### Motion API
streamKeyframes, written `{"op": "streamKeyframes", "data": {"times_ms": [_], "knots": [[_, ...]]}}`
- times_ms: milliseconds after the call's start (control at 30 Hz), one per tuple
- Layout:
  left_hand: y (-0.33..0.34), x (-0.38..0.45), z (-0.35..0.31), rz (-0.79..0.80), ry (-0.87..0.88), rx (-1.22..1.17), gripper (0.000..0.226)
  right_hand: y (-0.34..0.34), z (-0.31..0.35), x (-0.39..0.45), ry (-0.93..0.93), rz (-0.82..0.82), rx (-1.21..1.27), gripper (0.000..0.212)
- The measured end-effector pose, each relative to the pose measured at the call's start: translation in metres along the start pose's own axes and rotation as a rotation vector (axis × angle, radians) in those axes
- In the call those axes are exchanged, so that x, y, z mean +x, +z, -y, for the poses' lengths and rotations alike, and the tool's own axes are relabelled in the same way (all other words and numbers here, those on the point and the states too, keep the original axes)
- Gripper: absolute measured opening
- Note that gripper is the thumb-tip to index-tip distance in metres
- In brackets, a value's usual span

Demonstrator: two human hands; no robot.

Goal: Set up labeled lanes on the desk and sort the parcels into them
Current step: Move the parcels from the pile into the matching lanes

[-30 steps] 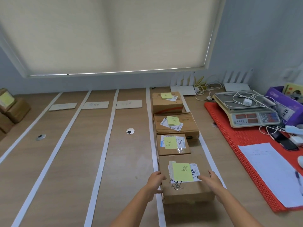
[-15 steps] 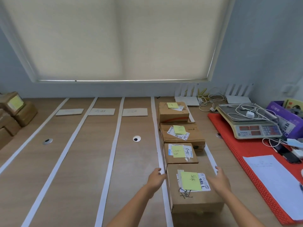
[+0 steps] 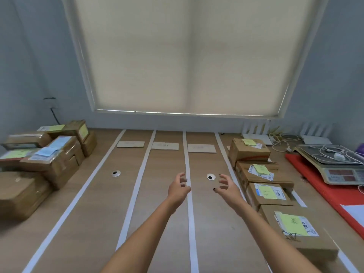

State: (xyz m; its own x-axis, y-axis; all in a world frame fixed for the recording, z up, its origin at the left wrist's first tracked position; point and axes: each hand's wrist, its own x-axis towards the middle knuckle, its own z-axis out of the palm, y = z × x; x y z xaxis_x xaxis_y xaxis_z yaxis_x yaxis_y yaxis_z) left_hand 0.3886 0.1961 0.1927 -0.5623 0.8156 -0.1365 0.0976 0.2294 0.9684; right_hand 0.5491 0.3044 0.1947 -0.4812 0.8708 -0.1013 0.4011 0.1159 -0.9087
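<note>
White tape strips point(image 3: 188, 194) divide the wooden desk point(image 3: 94, 243) into lanes, each headed by a cardboard label card point(image 3: 201, 148) at the far end. Several brown parcels with yellow notes stand in a row in the rightmost lane; the nearest parcel point(image 3: 295, 231) lies at the bottom right. A pile of unsorted parcels point(image 3: 45, 160) sits at the far left. My left hand point(image 3: 178, 189) and my right hand point(image 3: 228, 189) hover above the middle lanes with fingers loosely curled, holding nothing.
A weighing scale point(image 3: 334, 166) with white cables stands on a red mat point(image 3: 325, 192) at the right. Two white routers point(image 3: 256, 137) sit against the back wall. Round cable grommets point(image 3: 210, 176) are set into the desk.
Both hands have let go of the nearest parcel in the right lane and moved left over the middle lanes. The view has swung left, bringing the parcel pile into sight.
</note>
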Motion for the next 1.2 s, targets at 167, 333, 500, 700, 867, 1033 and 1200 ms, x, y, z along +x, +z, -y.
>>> {"op": "streamKeyframes", "data": {"times_ms": [167, 333, 500, 700, 867, 1033, 1200], "knots": [[-0.079, -0.014, 0.006, -0.033, 0.033, 0.026, 0.057, 0.079, 0.045, -0.018, -0.074, 0.034, 0.010, 0.056], [-0.125, -0.013, 0.010, -0.078, 0.046, 0.027, 0.059, 0.127, 0.072, -0.020, -0.129, 0.105, 0.030, 0.057], [-0.152, -0.007, 0.015, -0.071, 0.027, 0.035, 0.063, 0.162, 0.090, -0.009, -0.155, 0.148, 0.053, 0.059], [-0.182, 0.021, 0.021, -0.090, 0.047, 0.039, 0.063, 0.219, 0.103, 0.009, -0.195, 0.212, 0.065, 0.064], [-0.210, 0.044, 0.039, -0.030, 0.048, 0.053, 0.064, 0.270, 0.108, 0.023, -0.162, 0.249, 0.086, 0.065], [-0.276, 0.070, 0.067, -0.015, 0.050, 0.053, 0.061, 0.335, 0.122, 0.044, -0.125, 0.226, 0.151, 0.063], [-0.388, 0.086, 0.102, 0.012, 0.024, 0.095, 0.061, 0.439, 0.148, 0.048, -0.064, 0.199, 0.183, 0.062]]}}
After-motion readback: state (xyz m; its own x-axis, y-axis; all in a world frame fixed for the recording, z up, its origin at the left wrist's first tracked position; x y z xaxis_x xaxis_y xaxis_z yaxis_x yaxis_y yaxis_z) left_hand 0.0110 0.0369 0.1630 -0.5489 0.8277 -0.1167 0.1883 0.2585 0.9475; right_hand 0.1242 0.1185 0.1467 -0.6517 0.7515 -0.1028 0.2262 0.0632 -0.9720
